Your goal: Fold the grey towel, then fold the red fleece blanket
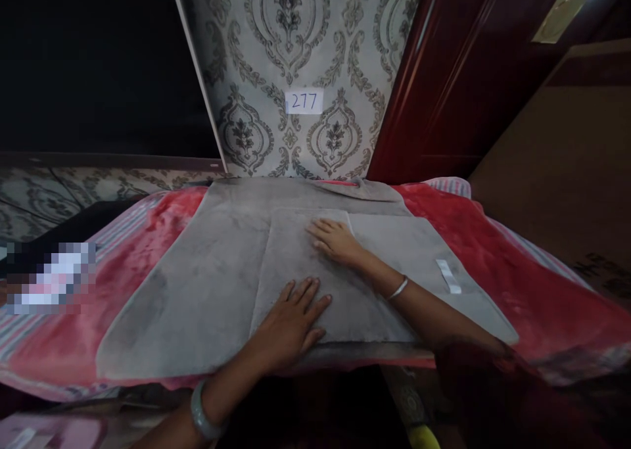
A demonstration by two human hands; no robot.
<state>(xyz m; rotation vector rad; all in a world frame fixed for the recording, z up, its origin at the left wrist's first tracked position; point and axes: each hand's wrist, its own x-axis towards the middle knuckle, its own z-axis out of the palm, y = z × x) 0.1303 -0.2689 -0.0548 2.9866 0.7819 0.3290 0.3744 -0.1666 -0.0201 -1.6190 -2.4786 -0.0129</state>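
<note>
A grey plush mat lies spread over the table, its right part folded over toward the middle. My left hand rests on the folded layer near the front edge, fingers spread and palm down. Farther back, my right hand lies flat on the same folded layer, close to its back edge. A small white label shows on the folded part, at the right. At the back, a corner of the mat is turned up and rumpled, with a little red beneath it.
A red plush cloth lies under the mat, over a striped cloth. Behind are a dark screen, patterned wallpaper with a paper marked 277, and a dark red door. A cardboard box stands at the right.
</note>
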